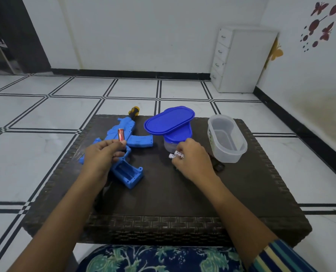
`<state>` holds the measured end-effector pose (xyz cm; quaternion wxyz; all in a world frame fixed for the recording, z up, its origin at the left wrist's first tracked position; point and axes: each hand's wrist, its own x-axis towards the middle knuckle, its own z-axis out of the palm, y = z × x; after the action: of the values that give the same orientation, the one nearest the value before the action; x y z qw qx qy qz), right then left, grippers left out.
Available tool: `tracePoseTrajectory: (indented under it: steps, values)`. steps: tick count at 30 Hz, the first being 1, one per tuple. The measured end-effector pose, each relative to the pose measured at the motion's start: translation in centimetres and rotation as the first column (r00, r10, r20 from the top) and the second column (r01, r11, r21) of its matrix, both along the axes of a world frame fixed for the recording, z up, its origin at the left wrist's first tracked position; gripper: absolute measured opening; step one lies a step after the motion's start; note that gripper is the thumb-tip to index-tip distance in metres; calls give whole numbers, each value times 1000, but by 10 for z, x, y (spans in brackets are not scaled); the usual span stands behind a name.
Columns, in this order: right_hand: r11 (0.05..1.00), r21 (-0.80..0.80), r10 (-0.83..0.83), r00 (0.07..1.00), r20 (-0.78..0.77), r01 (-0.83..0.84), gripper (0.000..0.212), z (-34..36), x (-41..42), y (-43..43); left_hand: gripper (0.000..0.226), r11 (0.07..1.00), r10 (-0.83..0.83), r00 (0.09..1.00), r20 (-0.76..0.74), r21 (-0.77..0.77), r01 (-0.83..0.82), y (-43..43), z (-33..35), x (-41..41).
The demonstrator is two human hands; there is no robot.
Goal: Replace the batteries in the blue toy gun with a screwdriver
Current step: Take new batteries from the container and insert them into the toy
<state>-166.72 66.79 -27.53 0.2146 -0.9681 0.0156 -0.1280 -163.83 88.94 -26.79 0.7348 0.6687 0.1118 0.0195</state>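
Note:
The blue toy gun [131, 140] lies on the dark woven table [182, 193], its battery compartment [128, 172] open and facing up near me. My left hand [102, 154] hovers over the gun and pinches a red battery [121, 134] upright between fingers and thumb. My right hand [192, 160] grips white batteries [176, 154] just in front of a small lidded container. The screwdriver [134, 111], with a yellow and black handle, lies at the far edge behind the gun.
A blue lid [169, 119] leans on the small blue-lidded container [175, 141]. An empty clear tub [227, 138] stands at the right. A small dark object [219, 166] lies by my right hand. A white drawer unit [241, 59] stands by the far wall.

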Motion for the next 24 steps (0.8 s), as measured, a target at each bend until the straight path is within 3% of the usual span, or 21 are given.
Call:
tracePoseTrajectory:
  steps: [7, 11, 16, 18, 21, 24]
  values:
    - [996, -30, 77, 996, -43, -79, 13, -11, 3, 0, 16, 991, -8, 1000, -15, 134, 10, -3, -6, 2]
    - [989, -58, 124, 983, -134, -133, 29, -7, 1, -4, 13, 971, -39, 999, 5, 237, 36, -7, -8, 0]
    - [990, 112, 93, 994, -60, -86, 26, 2, -8, -14, 8, 960, -58, 997, 51, 279, 42, -19, 3, -10]
    - [971, 235, 27, 997, 78, -45, 22, 16, -14, -25, 9, 955, -86, 992, 89, 291, 57, -29, 14, -14]
    - [915, 388, -220, 942, 254, 109, 18, 40, -20, -47, 11, 954, -119, 980, 162, 292, 67, -53, 35, -11]
    - [861, 383, -448, 855, 260, 335, 22, 44, -16, -71, 10, 924, -214, 950, 227, 362, 122, -96, 54, 1]
